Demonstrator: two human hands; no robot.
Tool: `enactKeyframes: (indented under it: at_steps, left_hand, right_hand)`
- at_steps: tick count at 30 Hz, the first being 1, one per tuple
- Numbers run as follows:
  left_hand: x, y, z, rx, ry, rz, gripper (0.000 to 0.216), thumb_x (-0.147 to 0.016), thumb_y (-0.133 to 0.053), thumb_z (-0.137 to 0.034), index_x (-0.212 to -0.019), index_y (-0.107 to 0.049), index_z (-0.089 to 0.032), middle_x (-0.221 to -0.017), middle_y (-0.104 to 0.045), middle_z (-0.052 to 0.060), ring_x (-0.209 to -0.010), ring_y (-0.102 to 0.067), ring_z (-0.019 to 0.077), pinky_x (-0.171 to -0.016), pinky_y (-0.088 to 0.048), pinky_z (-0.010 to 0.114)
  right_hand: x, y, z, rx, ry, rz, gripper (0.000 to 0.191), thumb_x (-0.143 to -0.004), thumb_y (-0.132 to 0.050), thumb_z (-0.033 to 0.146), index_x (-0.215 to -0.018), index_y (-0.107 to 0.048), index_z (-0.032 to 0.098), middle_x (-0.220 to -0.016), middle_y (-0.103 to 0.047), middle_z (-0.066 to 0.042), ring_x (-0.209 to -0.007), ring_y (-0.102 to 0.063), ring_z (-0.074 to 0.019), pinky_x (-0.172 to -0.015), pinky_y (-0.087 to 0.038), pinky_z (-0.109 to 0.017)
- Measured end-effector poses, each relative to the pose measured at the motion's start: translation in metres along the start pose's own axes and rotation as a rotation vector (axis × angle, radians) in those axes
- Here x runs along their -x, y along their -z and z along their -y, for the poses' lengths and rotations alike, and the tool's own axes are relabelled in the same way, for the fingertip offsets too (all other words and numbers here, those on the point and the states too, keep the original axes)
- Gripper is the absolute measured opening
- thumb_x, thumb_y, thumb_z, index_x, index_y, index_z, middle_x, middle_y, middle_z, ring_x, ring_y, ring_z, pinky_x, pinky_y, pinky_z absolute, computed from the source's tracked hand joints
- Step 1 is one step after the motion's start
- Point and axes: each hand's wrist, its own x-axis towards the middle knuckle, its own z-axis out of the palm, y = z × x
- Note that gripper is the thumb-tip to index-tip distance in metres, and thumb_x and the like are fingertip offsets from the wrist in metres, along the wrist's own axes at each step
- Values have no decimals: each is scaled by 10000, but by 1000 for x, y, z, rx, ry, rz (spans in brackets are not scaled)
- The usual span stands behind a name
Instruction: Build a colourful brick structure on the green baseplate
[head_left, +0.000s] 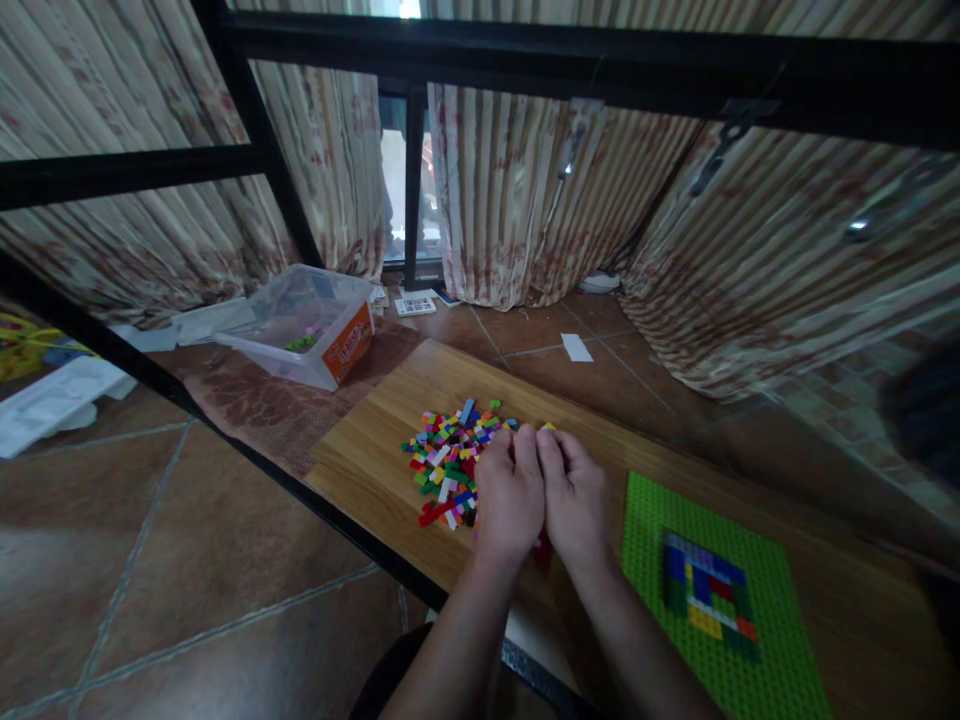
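My left hand (511, 495) and my right hand (577, 490) are pressed side by side over the wooden board, fingers curled and closed. Whatever they may hold is hidden behind the knuckles. Just left of them spreads a pile of small colourful toy bricks (446, 455), partly covered by my left hand. A bit of yellow shows past my fingertips, and something red (543, 550) shows between my wrists. To the right lies a green studded baseplate (645, 505), bearing a low block of blue, yellow, white, red and green bricks (709, 590).
The wooden board (375, 425) has a black frame edge in front. Beyond its left end, a clear plastic bin (300, 310) with an orange label holds a few bricks. Black metal bars (525, 50) cross overhead. Curtains (510, 200), papers and white packaging (60, 395) lie around the tiled floor.
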Motion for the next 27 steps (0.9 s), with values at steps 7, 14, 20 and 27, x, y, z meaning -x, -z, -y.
enactKeyframes:
  at_steps: [7,14,20,27]
  left_hand:
    - [2,5,-4,-59,-56,14,361,-965,-405,-379,-666,-465,-187,-612,-473,-25,-565,-406,101,-554,-315,241]
    - [-1,-3,5,75,44,20,406,-963,-389,-444,-651,-461,-195,-581,-450,-32,-536,-400,101,-521,-328,233]
    - [-7,4,4,-217,-1,-49,379,-954,-426,-417,-663,-509,-188,-621,-553,-2,-571,-477,122,-570,-339,245]
    - [-12,13,4,-687,14,-39,290,-945,-451,-365,-791,-622,-188,-719,-676,87,-709,-633,230,-652,-373,300]
  right_hand:
    - [6,-2,-2,-179,-53,-41,453,-895,-461,585,-769,-668,202,-699,-681,-25,-657,-593,-174,-615,-441,-271]
    - [2,-6,-15,-338,-121,-30,528,-857,-472,656,-859,-705,182,-738,-706,-45,-670,-622,-189,-608,-465,-285]
    - [-16,1,-26,98,-18,10,464,-894,-451,577,-899,-722,200,-815,-742,-77,-738,-662,-221,-652,-449,-304]
    - [-19,-4,-42,574,186,96,400,-951,-420,452,-1100,-688,195,-937,-754,-143,-749,-690,-251,-680,-432,-335]
